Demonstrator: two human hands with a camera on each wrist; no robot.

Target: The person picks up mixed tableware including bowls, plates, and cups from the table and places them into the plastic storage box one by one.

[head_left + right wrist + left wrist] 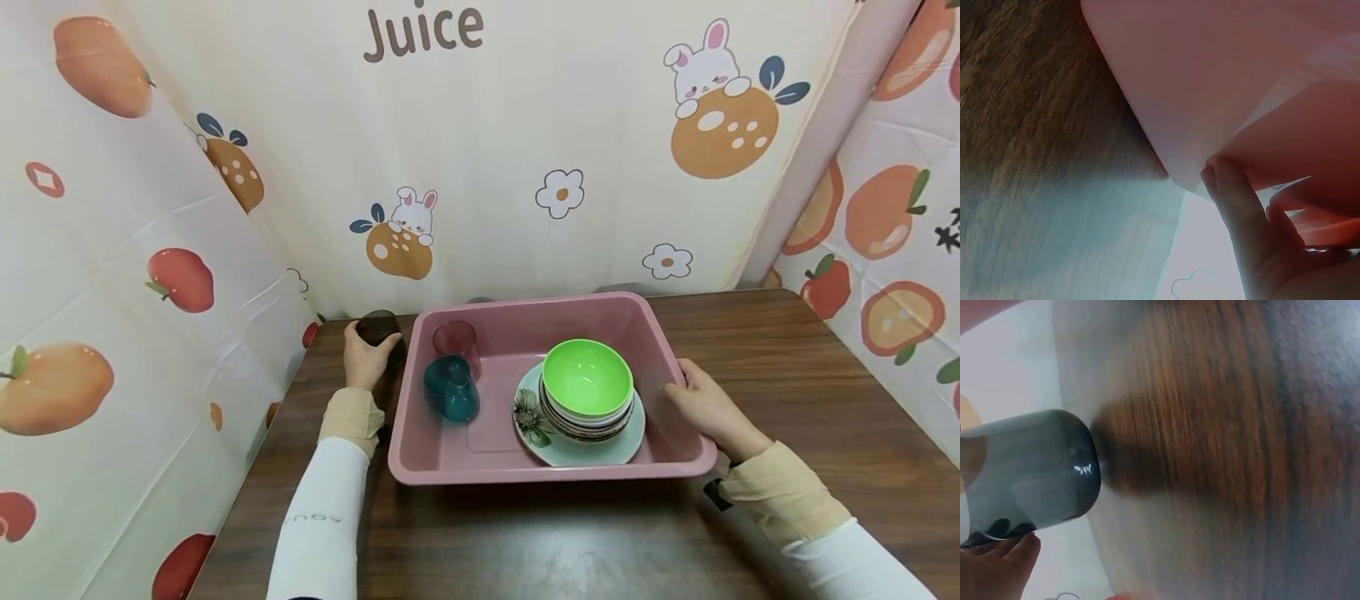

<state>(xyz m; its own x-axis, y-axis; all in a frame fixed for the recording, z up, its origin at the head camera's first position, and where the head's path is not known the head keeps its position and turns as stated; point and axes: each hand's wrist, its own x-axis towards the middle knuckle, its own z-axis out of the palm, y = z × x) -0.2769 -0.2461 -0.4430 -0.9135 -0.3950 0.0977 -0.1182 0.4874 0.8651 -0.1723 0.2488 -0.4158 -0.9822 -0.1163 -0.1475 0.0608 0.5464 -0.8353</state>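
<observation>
Beside the basin's left wall, my left hand (365,363) grips a dark grey see-through cup (1035,475), thumb on one side and fingers on the other. The cup's base is close to the wooden table; whether they touch I cannot tell. My right hand (711,406) holds the right rim of the pink basin (555,475), thumb over the inside and fingers along the outer wall. Within the basin, a teal cup (452,390) and a pinkish-red cup (455,337) are at the left. A green bowl (587,377) tops a stack of bowls on a pale plate (551,450) at the right.
The brown wooden table (570,542) extends in front of the basin and to both sides. Behind it hangs a cream curtain (495,125) printed with fruit and rabbits. Similar printed sheets close in the left and right sides.
</observation>
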